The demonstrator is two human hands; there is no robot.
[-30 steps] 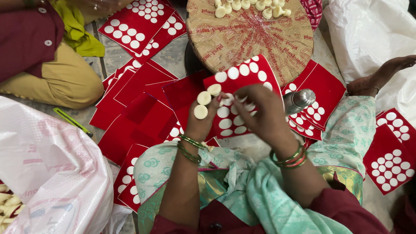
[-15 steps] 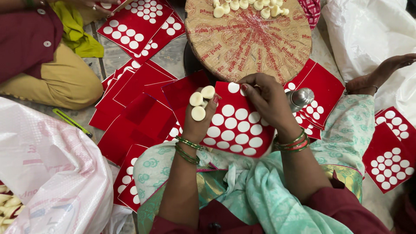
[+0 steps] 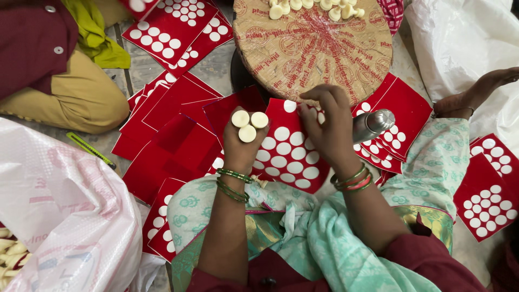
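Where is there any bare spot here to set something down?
Bare floor shows between the top dotted cards and the plain red cards. The round board is mostly bare below its white discs. Around both hands, crowded.

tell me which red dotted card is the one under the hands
The red card on the lap, just below the round wrapped block. The right hand touches its top edge; the other dotted cards lie on the floor.

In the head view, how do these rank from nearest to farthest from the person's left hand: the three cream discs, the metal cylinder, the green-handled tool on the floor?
1. Three cream discs: held in the left hand at its fingertips.
2. Metal cylinder: to the right, beyond the right hand.
3. Green-handled tool: far left, on the floor beside the white sack.
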